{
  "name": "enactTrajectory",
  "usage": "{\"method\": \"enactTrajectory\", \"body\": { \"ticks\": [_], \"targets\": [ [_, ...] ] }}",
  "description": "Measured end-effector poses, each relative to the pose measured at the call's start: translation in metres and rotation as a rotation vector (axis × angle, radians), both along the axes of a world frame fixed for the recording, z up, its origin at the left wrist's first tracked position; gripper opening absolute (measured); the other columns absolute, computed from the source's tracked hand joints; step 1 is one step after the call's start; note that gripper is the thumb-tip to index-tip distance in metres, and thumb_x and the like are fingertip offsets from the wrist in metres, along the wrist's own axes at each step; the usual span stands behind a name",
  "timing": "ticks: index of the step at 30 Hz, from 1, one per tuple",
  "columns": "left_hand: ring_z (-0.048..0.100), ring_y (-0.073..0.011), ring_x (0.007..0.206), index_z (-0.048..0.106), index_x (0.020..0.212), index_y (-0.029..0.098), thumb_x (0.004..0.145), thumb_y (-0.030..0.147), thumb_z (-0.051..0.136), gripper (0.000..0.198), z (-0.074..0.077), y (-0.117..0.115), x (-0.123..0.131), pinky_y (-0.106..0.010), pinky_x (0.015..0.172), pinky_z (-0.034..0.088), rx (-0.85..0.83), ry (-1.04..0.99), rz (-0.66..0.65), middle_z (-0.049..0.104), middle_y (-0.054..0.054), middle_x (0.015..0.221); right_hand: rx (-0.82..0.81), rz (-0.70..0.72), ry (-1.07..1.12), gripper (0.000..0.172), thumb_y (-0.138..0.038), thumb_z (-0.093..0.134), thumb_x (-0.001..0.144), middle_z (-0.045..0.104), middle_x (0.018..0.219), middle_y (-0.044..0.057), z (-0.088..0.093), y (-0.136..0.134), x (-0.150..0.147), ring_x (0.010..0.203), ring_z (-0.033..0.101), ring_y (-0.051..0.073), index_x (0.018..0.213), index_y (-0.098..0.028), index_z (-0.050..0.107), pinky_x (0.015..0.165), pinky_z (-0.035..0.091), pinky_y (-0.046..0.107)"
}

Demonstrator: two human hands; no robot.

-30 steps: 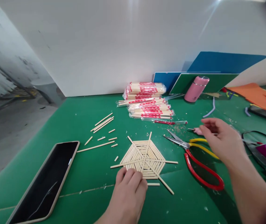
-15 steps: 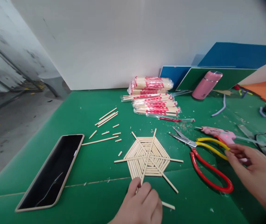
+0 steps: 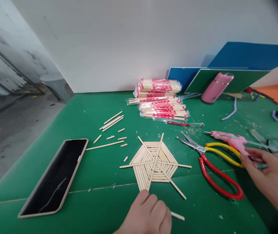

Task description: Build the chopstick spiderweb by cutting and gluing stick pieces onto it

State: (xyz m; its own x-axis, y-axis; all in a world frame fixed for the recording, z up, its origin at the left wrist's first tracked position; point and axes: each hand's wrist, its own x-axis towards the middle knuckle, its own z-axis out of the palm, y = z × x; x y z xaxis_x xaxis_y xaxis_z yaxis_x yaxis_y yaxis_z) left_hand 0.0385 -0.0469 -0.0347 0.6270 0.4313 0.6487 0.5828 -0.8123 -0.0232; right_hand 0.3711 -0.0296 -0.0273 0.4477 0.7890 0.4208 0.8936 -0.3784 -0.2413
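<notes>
Head camera view: my right hand (image 3: 268, 175) curls thumb and fingers around the handle of a pink glue gun (image 3: 236, 142), just right of the red-and-yellow-handled scissors (image 3: 201, 149) on a green table (image 3: 100, 172). My left hand (image 3: 148, 213) sits bunched at the near edge of a six-sided web of wooden sticks (image 3: 155, 162), its fingertips hidden, so I cannot tell whether they pinch the single stick (image 3: 178, 215) showing past its right side. Plastic-wrapped chopstick packs (image 3: 163, 112) lie beyond the web, with a phone (image 3: 56, 175) to its left.
</notes>
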Motion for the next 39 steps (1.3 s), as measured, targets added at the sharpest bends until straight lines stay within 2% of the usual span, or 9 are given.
{"method": "enactTrajectory", "body": {
  "ticks": [7, 12, 15, 18, 25, 30, 34, 37, 39],
  "targets": [
    [0.028, -0.0119, 0.043, 0.041, 0.048, 0.016, 0.073, -0.001, 0.038, 0.03, 0.005, -0.004, 0.0, -0.029, 0.049, 0.018, -0.022, 0.062, 0.012, 0.034, 0.002, 0.044, -0.02, -0.039, -0.06, 0.03, -0.046, 0.05, 0.075, 0.058, 0.082, 0.001, -0.002, 0.003, 0.002, 0.05, 0.053, 0.013, 0.094, -0.025, 0.058, 0.051, 0.041, 0.026],
    [0.027, -0.0112, 0.041, 0.034, 0.046, 0.016, 0.074, -0.001, 0.036, 0.033, 0.004, -0.009, 0.002, -0.029, 0.05, 0.018, 0.015, 0.129, 0.02, 0.03, 0.003, 0.042, -0.003, -0.026, -0.078, 0.028, -0.045, 0.051, 0.074, 0.06, 0.082, 0.0, -0.006, 0.002, 0.006, 0.058, 0.057, 0.016, 0.092, -0.025, 0.058, 0.052, 0.042, 0.026],
    [0.026, -0.0115, 0.04, 0.032, 0.045, 0.016, 0.074, -0.001, 0.035, 0.034, 0.001, -0.009, 0.004, -0.029, 0.049, 0.018, 0.041, 0.062, 0.027, 0.029, 0.003, 0.041, -0.009, -0.034, -0.062, 0.031, -0.048, 0.048, 0.073, 0.059, 0.079, 0.001, 0.0, 0.003, 0.003, 0.058, 0.056, 0.017, 0.091, -0.024, 0.058, 0.055, 0.042, 0.028],
    [0.028, -0.0118, 0.041, 0.036, 0.047, 0.017, 0.075, -0.001, 0.036, 0.033, 0.0, -0.007, 0.002, -0.029, 0.05, 0.02, 0.022, 0.054, 0.015, 0.032, 0.003, 0.042, -0.072, -0.096, 0.04, 0.037, -0.05, 0.047, 0.07, 0.059, 0.078, 0.003, 0.008, 0.004, -0.002, 0.053, 0.053, 0.017, 0.091, -0.022, 0.058, 0.06, 0.044, 0.032],
    [0.037, -0.0129, 0.047, 0.049, 0.062, 0.016, 0.078, 0.001, 0.029, 0.03, 0.007, -0.004, -0.008, -0.029, 0.053, 0.026, -0.107, 0.102, -0.015, 0.043, 0.001, 0.051, -0.239, -0.145, 0.179, 0.048, -0.047, 0.05, 0.066, 0.062, 0.084, 0.006, 0.011, 0.009, 0.01, 0.067, 0.059, 0.02, 0.102, -0.017, 0.052, 0.059, 0.045, 0.029],
    [0.034, -0.0131, 0.046, 0.049, 0.064, 0.016, 0.077, 0.002, 0.031, 0.026, 0.012, -0.014, -0.005, -0.03, 0.053, 0.027, -0.145, 0.151, -0.014, 0.041, 0.001, 0.051, -0.406, -0.16, 0.236, 0.043, -0.055, 0.046, 0.068, 0.065, 0.071, 0.008, 0.021, 0.027, 0.019, 0.065, 0.06, 0.025, 0.088, -0.019, 0.06, 0.057, 0.041, 0.033],
    [0.032, -0.0125, 0.043, 0.049, 0.061, 0.015, 0.074, 0.001, 0.032, 0.026, 0.013, -0.022, -0.001, -0.03, 0.052, 0.024, -0.095, 0.175, 0.011, 0.039, 0.001, 0.047, -0.497, -0.101, 0.272, 0.046, -0.061, 0.049, 0.064, 0.064, 0.065, 0.008, 0.029, 0.043, 0.026, 0.056, 0.058, 0.021, 0.074, -0.018, 0.064, 0.056, 0.039, 0.031],
    [0.033, -0.0123, 0.042, 0.052, 0.064, 0.014, 0.073, 0.002, 0.034, 0.023, 0.014, -0.025, -0.001, -0.03, 0.05, 0.023, -0.081, 0.216, -0.004, 0.04, 0.001, 0.046, -0.566, -0.07, 0.239, 0.051, -0.066, 0.048, 0.063, 0.062, 0.057, 0.005, 0.023, 0.049, 0.039, 0.05, 0.055, 0.018, 0.071, -0.018, 0.064, 0.054, 0.038, 0.03],
    [0.034, -0.0122, 0.043, 0.053, 0.068, 0.013, 0.073, 0.003, 0.036, 0.02, 0.016, -0.025, -0.001, -0.03, 0.049, 0.023, -0.08, 0.23, -0.017, 0.042, 0.001, 0.047, -0.491, -0.042, 0.162, 0.05, -0.065, 0.05, 0.062, 0.06, 0.05, 0.003, 0.015, 0.047, 0.05, 0.045, 0.053, 0.018, 0.07, -0.018, 0.065, 0.051, 0.037, 0.03]
  ]
}}
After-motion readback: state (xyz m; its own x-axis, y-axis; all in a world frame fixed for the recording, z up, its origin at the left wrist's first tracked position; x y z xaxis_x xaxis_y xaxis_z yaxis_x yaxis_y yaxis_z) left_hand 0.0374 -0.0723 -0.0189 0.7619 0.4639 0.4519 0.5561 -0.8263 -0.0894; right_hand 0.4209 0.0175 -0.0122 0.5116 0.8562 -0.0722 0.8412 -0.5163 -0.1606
